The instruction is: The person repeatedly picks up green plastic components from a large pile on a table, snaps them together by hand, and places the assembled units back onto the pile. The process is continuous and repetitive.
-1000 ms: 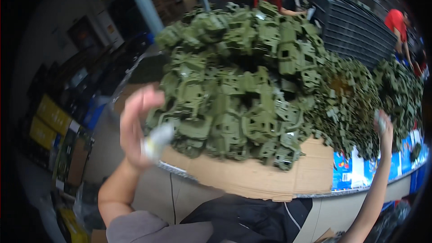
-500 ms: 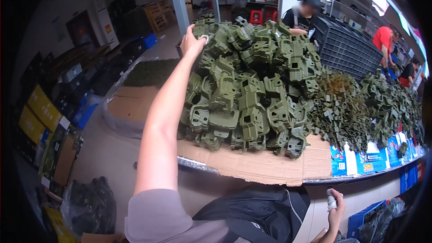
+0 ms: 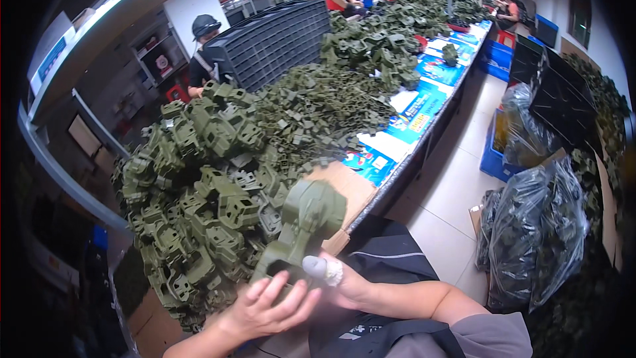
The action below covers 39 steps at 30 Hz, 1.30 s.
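A moulded olive-green plastic toy vehicle shell [image 3: 291, 229] is held up in front of me at the edge of the table, slightly blurred. My right hand [image 3: 341, 284] grips its lower right side, with a grey cover on the thumb and white wrapping near it. Curled round the lower end of the shell are the fingers of my left hand [image 3: 277, 305]. Just left of my hands rises a tall pile of similar green shells [image 3: 215, 205]. Part of the grip is hidden behind the shell.
Heaped small green parts [image 3: 311, 109] lie farther along the table, beside a large black crate [image 3: 271, 36]. Cardboard [image 3: 354, 189] covers the near table edge. Clear plastic bags [image 3: 536, 232] and a blue bin [image 3: 493, 149] stand at right. Several people work beyond.
My view has swung to the right. My left hand has come back from the far side of the pile, and both hands now hold a green shell near my body.
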### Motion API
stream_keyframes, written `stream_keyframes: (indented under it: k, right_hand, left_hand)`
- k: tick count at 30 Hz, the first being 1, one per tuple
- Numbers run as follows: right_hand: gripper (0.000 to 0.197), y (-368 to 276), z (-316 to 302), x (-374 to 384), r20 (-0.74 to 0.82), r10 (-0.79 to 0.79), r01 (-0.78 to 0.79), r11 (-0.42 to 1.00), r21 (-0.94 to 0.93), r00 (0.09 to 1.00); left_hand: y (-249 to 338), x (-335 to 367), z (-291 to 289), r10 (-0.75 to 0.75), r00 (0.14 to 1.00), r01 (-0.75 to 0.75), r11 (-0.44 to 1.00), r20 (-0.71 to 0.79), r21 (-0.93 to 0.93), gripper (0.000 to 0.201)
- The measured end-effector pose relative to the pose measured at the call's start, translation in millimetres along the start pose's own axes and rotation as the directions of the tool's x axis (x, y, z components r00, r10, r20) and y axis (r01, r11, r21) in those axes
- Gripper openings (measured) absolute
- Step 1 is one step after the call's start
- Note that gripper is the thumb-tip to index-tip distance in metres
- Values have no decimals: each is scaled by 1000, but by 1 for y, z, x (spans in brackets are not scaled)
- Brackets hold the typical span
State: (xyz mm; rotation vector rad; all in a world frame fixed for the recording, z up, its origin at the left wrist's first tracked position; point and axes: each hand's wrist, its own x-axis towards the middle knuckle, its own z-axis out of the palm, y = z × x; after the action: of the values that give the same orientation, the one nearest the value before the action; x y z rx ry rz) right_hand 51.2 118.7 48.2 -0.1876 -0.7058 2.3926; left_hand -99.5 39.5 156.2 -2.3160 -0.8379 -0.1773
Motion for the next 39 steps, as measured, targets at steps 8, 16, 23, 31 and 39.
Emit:
stream_keyframes:
  k: [8, 16, 23, 31, 39]
  right_hand:
    - [83, -29, -25, -40, 78, -82, 113, 710, -695, 994]
    - [81, -33, -62, -83, 271, -224, 289, 54, -956, 936]
    - [77, -30, -51, -94, 342, -255, 351, -9, -936, 904]
    - [76, -134, -72, -54, 237, -482, 106, -283, -953, 843]
    - [61, -172, -136, 87, 410, 32, 339, -622, -706, 912]
  left_hand:
    - [83, -28, 81, -719, 532, 366, -281, 448, -887, 100]
    - [150, 15, 136, -842, 270, 240, -410, 466, -880, 88]
    - [143, 18, 98, -772, 380, 52, -532, 509, -845, 96]
    - [120, -34, 96, -699, 238, -198, -715, 675, -671, 45]
    - [130, -37, 133, -454, 588, -274, -890, 670, -364, 93]
